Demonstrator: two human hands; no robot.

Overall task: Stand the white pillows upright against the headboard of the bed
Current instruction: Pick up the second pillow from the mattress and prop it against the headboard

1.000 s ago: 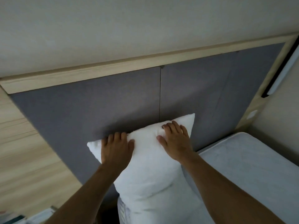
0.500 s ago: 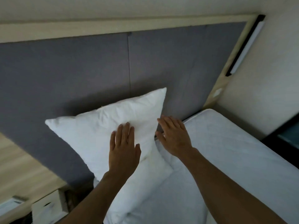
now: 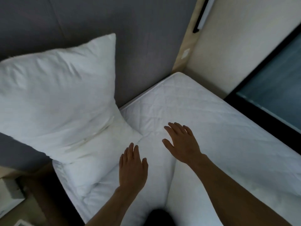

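A: Where is the white pillow [image 3: 53, 95]?
B: It stands upright on the left part of the mattress [image 3: 203, 115], and its back leans on the grey headboard [image 3: 146, 46]. Its lower end is folded forward onto the bed, and one top corner points up.
A: Is there a second pillow?
B: Something white and soft lies under the lower end of it, but I cannot tell if this is another pillow or bedding.
A: What is the left hand [image 3: 132, 165] doing?
B: It is open and flat, fingers together, palm down. It holds nothing. It is just beside the lower corner of the pillow, but I cannot tell if it touches.
A: And the right hand [image 3: 182, 142]?
B: Also open, the fingers spread, palm down over the mattress, with nothing in it. It is apart from the pillow.
A: What is at the right?
B: A cream wall [image 3: 244, 38] and a dark-framed window [image 3: 273, 88].
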